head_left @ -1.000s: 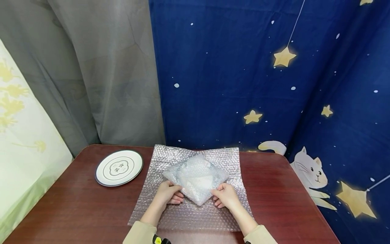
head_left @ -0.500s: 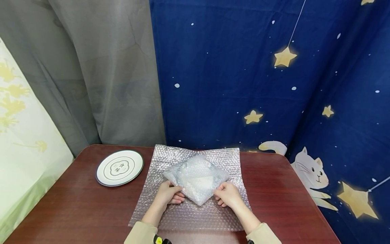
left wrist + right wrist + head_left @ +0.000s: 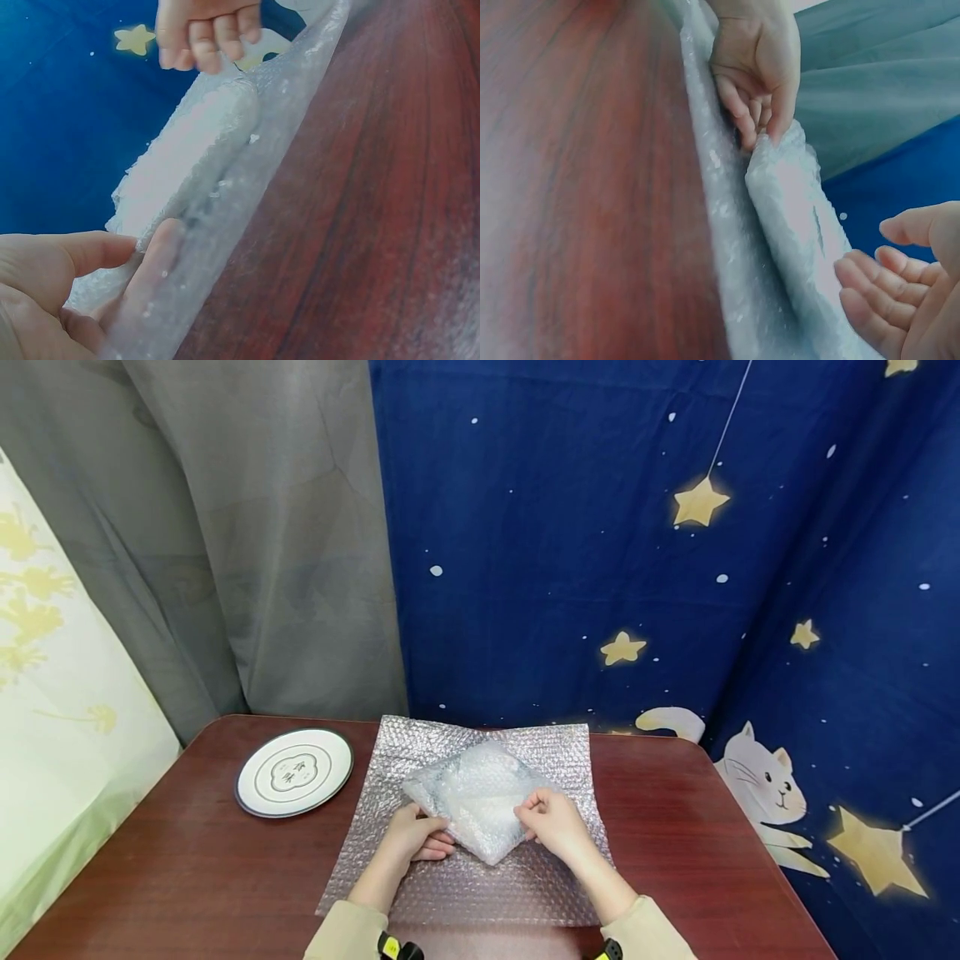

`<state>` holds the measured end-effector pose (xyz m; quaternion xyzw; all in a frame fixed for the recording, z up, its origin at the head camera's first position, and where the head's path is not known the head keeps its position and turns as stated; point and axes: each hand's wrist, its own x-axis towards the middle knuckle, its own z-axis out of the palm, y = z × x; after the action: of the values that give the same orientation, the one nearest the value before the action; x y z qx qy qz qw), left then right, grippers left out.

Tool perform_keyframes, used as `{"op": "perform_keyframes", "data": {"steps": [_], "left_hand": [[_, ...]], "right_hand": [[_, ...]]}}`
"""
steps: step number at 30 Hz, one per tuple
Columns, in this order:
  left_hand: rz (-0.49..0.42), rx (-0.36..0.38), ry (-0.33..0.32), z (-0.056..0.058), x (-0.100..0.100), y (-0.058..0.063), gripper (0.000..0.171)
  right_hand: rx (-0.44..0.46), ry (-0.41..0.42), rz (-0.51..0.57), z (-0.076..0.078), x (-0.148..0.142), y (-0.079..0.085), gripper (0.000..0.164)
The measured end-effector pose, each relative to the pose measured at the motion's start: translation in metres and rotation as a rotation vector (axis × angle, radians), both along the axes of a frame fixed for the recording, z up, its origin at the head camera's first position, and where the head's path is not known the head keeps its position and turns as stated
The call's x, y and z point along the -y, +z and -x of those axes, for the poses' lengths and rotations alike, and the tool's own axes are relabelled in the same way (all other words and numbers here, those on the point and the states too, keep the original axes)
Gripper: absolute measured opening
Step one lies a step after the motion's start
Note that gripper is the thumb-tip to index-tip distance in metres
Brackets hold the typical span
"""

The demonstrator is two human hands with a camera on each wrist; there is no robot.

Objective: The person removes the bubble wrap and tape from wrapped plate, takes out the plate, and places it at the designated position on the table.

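A whitish bundle folded in bubble wrap (image 3: 480, 793) lies cornerwise on a larger sheet of bubble wrap (image 3: 502, 897), one corner towards me. At its near left edge my left hand (image 3: 414, 837) pinches the wrap between thumb and fingers, as the left wrist view (image 3: 60, 281) also suggests. My right hand (image 3: 552, 820) hovers by the near right edge. In the right wrist view its thumb and bent fingers stand apart with nothing between them, close to the wrap. Layers of wrap hide what the bundle contains.
A white plate (image 3: 294, 774) with a dark rim and a printed emblem sits on the reddish-brown table (image 3: 187, 860), left of the sheet. Grey curtains (image 3: 285, 543) and a blue star-patterned curtain (image 3: 540, 568) hang behind the table.
My right hand has let go of the bundle's near right edge and risen slightly up and inward. The left hand keeps its pinch in the same place.
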<state>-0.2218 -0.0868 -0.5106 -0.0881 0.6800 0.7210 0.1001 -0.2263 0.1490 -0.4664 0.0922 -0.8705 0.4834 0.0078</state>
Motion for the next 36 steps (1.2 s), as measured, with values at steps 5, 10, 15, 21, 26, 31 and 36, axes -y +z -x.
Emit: {"op": "perform_keyframes", "data": {"steps": [5, 10, 15, 21, 26, 31, 36], "left_hand": [[-0.008, 0.0, 0.001, 0.0, 0.0, 0.0, 0.025], [-0.012, -0.007, 0.008, -0.001, 0.0, 0.0, 0.026], [-0.005, -0.012, 0.005, 0.0, 0.001, -0.002, 0.027], [-0.008, -0.017, 0.0, 0.0, 0.0, -0.003, 0.028], [-0.011, -0.015, 0.002, 0.0, 0.0, -0.003, 0.028], [-0.007, -0.013, 0.004, 0.0, -0.001, -0.003, 0.028], [-0.006, -0.015, 0.006, 0.0, -0.001, -0.003, 0.029]], "right_hand": [[-0.062, 0.008, 0.036, 0.004, 0.009, 0.007, 0.01], [-0.109, 0.018, 0.048, 0.008, 0.019, 0.012, 0.009], [-0.192, 0.027, -0.011, 0.012, 0.028, 0.015, 0.01], [-0.258, 0.071, -0.068, 0.019, 0.037, 0.015, 0.014], [-0.314, 0.127, -0.088, 0.024, 0.045, 0.015, 0.017], [-0.339, 0.149, -0.159, 0.028, 0.052, 0.015, 0.02], [-0.327, 0.173, -0.244, 0.031, 0.06, 0.015, 0.025]]}}
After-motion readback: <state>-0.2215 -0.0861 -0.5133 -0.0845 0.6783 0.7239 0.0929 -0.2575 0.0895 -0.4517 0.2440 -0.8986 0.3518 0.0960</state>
